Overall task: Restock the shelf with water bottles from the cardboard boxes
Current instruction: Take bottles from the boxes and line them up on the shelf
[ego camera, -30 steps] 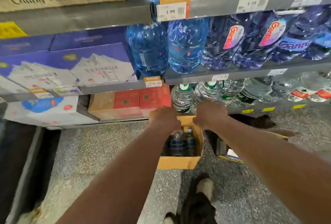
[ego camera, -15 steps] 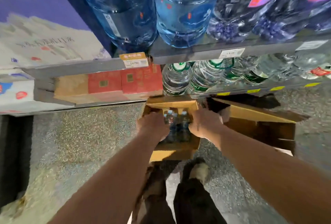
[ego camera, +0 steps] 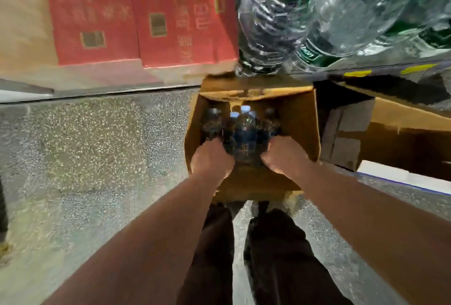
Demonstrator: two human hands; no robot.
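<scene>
The water bottles (ego camera: 244, 124) stand packed in the open cardboard box (ego camera: 301, 131) on the speckled floor (ego camera: 97, 148). Our left hand (ego camera: 211, 162) and right hand (ego camera: 284, 158) reach in against them, but our fingers are hidden, so we cannot tell their grip. Large shelf bottles (ego camera: 273, 19) lie just above the box.

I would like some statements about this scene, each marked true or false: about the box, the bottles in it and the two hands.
1. The left hand and the right hand are both inside the open box. True.
2. The bottles in the box have red caps. False: the caps that show are blue.
3. The box stands on a shelf. False: it stands on the floor.
4. Left of the green-label bottles stand red cartons. True.
</scene>
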